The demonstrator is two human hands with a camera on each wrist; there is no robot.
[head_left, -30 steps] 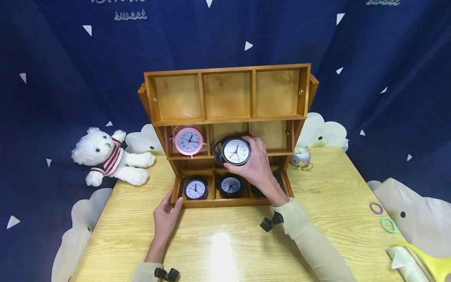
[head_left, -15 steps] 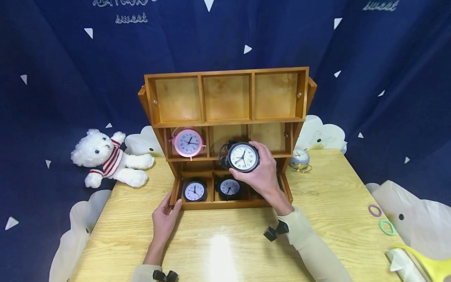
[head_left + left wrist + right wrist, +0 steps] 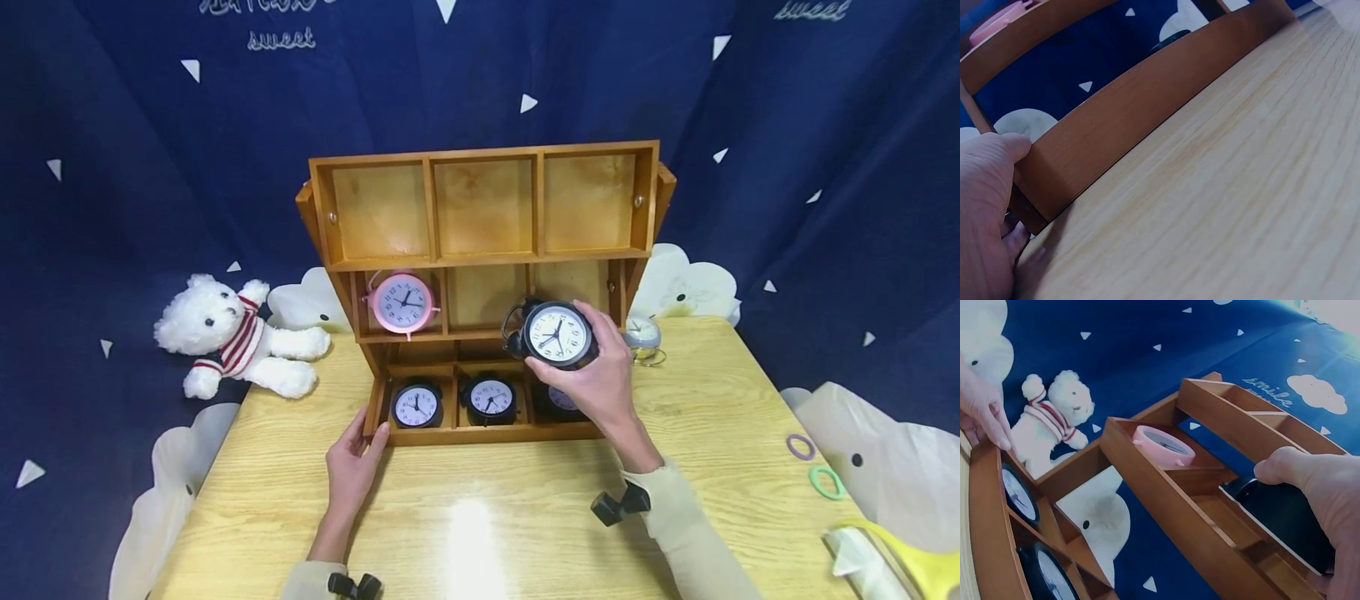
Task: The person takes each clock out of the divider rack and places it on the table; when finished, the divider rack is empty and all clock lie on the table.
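Observation:
My right hand (image 3: 600,362) grips a black twin-bell alarm clock (image 3: 557,334) by its side, dial facing me, in front of the wooden three-tier shelf (image 3: 480,435). In the right wrist view the thumb (image 3: 1285,465) lies on the clock's black casing (image 3: 1285,509). My left hand (image 3: 354,458) holds the shelf's lower left corner; the left wrist view has its thumb over the front board (image 3: 1104,112). A pink alarm clock (image 3: 402,302) sits in the middle tier's left compartment. The bottom tier holds black clocks at left (image 3: 416,404), centre (image 3: 489,398) and right (image 3: 558,402), the last partly hidden.
A white teddy bear (image 3: 232,333) in a striped sweater sits left of the shelf. A grey alarm clock (image 3: 642,333) stands behind its right side. Farther right lie a purple ring (image 3: 800,447), a green ring (image 3: 826,482) and a yellow object (image 3: 930,567) by the table edge.
My right hand has carried the black alarm clock rightward and slightly down, from before the middle compartment toward the right one. More of the bottom right clock shows. The left hand stays on the corner.

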